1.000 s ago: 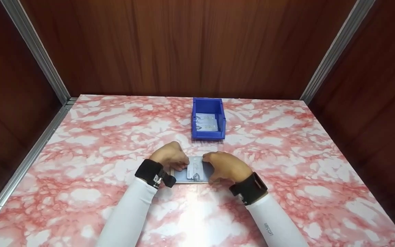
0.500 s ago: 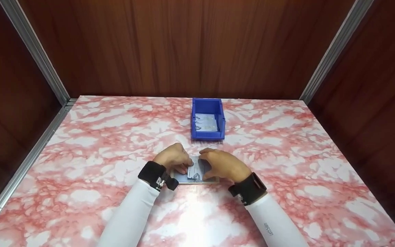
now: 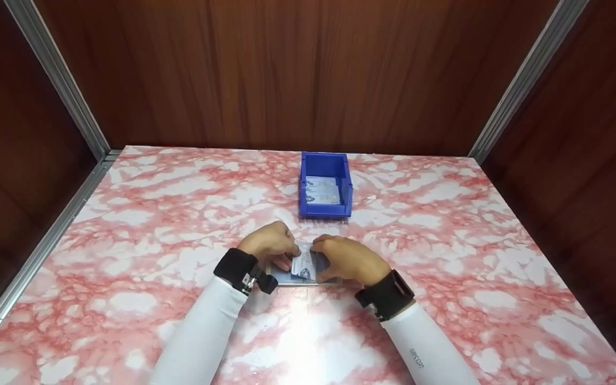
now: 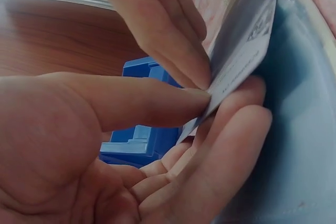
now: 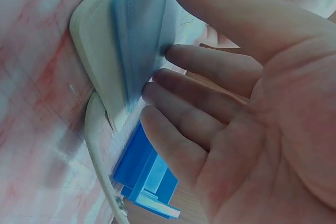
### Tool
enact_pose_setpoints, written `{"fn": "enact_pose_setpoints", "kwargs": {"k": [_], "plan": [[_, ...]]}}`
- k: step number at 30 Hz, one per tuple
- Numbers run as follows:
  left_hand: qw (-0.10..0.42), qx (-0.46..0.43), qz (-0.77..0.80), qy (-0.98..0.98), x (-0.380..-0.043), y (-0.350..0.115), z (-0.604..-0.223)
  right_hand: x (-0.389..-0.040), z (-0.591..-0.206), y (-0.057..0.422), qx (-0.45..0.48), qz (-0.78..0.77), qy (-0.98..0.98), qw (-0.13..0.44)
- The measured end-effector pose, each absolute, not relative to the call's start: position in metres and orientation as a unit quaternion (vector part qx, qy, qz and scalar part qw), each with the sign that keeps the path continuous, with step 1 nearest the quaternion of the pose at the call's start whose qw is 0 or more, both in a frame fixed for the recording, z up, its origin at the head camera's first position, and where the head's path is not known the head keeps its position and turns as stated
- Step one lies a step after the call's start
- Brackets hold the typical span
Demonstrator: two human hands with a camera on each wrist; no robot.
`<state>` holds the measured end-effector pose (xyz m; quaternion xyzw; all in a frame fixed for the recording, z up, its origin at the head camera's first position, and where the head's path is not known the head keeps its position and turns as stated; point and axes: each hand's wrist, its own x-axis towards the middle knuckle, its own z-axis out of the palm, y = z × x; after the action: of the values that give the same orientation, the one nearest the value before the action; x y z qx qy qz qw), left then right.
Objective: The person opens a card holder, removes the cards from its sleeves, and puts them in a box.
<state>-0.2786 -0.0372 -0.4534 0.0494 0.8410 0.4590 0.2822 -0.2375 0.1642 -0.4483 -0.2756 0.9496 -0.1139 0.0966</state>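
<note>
A small open card holder (image 3: pixel 281 277) with a cream cover and clear bluish plastic sleeves (image 5: pixel 142 40) lies on the table. My left hand (image 3: pixel 271 243) pinches a white printed card (image 4: pixel 239 69) between thumb and fingers. In the left wrist view the card stands tilted against a sleeve; how far it sits inside is unclear. My right hand (image 3: pixel 353 259) spans the sleeve from the right, fingertips at its far edge and thumb at its near edge. In the right wrist view, the fingers of the right hand (image 5: pixel 262 93) touch the edges of the stacked sleeves.
A blue bin (image 3: pixel 325 211) holding several similar cards (image 3: pixel 322 192) stands beyond the hands. The table (image 3: pixel 142 251) has a red and white marbled top. Brown wood-grain panels (image 3: pixel 286 75) enclose its back and sides.
The left fingers have shifted slightly right on the card, and the card now tilts a little. The right thumb has moved in closer to the card's near end. The bin stays put.
</note>
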Motion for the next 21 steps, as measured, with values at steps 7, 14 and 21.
{"fn": "enact_pose_setpoints", "kwargs": {"k": [7,14,21], "plan": [[0.272,0.064,0.462,0.842,-0.280,-0.041,-0.447,-0.238,-0.447,0.164,-0.274,-0.109,0.950,0.104],[0.275,0.084,0.434,0.854,-0.278,-0.034,-0.452,-0.238,-0.447,0.165,-0.282,-0.115,0.947,0.102],[0.255,0.089,0.435,0.859,-0.274,-0.029,-0.455,-0.237,-0.448,0.166,-0.281,-0.126,0.946,0.101]]}}
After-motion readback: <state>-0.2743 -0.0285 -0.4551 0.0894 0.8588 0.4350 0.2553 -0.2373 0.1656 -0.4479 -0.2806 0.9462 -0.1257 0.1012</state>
